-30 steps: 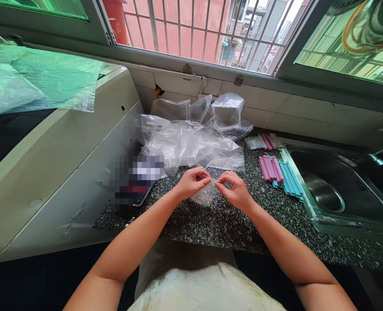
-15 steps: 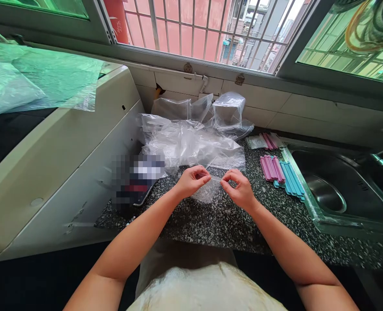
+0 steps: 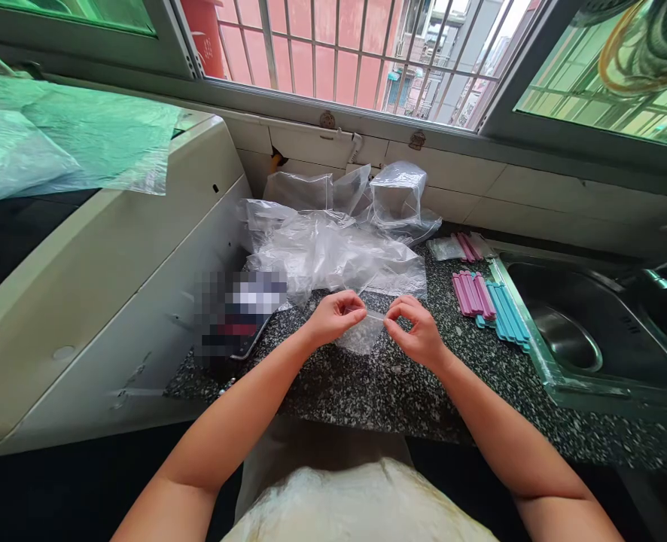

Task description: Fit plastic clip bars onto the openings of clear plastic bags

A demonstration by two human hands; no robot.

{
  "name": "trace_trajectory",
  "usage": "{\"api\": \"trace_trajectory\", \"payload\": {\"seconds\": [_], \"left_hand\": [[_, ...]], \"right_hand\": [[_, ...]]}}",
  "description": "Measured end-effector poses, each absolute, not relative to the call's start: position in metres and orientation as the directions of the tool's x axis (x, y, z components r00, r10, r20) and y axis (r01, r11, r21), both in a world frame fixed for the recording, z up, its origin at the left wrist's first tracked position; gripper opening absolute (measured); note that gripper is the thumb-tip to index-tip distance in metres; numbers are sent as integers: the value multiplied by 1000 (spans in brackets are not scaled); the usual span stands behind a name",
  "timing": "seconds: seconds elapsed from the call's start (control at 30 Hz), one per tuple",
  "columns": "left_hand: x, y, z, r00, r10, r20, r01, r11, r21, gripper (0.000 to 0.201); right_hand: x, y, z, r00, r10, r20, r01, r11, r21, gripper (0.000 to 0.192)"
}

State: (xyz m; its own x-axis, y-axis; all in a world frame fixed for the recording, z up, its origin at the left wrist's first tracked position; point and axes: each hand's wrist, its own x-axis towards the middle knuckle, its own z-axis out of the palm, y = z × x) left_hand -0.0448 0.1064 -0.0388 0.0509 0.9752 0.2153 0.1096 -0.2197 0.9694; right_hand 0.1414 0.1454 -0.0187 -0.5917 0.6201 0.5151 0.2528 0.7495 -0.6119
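Left hand (image 3: 338, 316) and right hand (image 3: 415, 330), center of frame, each grip pinching upper edge of small clear bag (image 3: 363, 340) over speckled tabletop (image 3: 356, 391); edge-handling step apparently underway, next move likely calling for even fingertip pressure

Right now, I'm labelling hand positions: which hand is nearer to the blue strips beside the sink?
Right. The right hand sits left of the blue strips, across some counter; the left hand is farther left, with a clear bag between the hands.
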Motion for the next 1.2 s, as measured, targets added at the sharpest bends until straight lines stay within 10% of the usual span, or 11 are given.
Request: {"api": "trace_trajectory", "payload": {"seconds": [0.37, 1.2], "left_hand": [[-45, 103, -34, 220, 954, 203, 206, -249, 946, 19], [-43, 106, -37, -14, 953, 302, 92, -300, 949, 26]], "right_hand": [[143, 145, -19, -669, 570, 476, 259, 780, -570, 14], [138, 144, -24, -634, 644, 428, 262, 700, -664, 15]]}}
